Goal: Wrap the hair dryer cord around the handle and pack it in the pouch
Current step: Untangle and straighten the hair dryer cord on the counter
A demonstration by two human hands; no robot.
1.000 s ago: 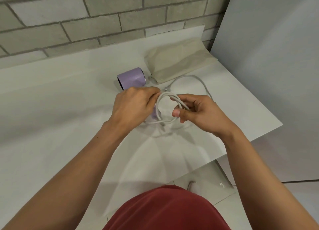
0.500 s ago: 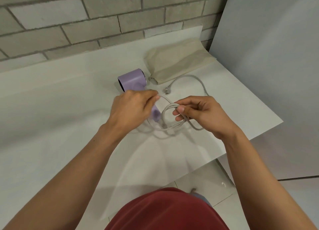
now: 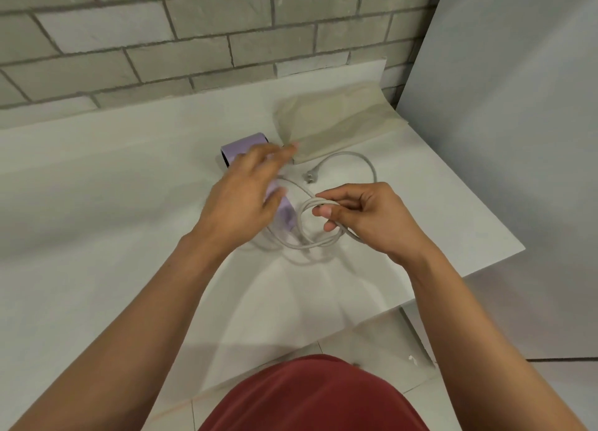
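A lilac hair dryer point(image 3: 243, 145) lies on the white table point(image 3: 97, 204), its handle point(image 3: 284, 215) pointing toward me. My left hand point(image 3: 246, 197) hovers over the dryer with fingers spread and blurred, holding nothing. Coils of the grey cord point(image 3: 307, 236) lie beside the handle, and my right hand point(image 3: 362, 217) pinches them between thumb and fingers. The cord's free end loops back to the plug point(image 3: 309, 178), which lies on the table. A beige fabric pouch point(image 3: 333, 119) lies flat behind the plug, near the wall.
A grey brick wall point(image 3: 194, 42) runs along the back of the table. A pale panel point(image 3: 517, 139) stands at the right. The table's right edge and corner point(image 3: 517, 249) lie close to my right hand. Tiled floor point(image 3: 372, 343) shows below.
My left hand has let go of the cord and handle and moved up over the dryer with fingers spread. My right hand keeps its pinch on the coils, now lower on the table.
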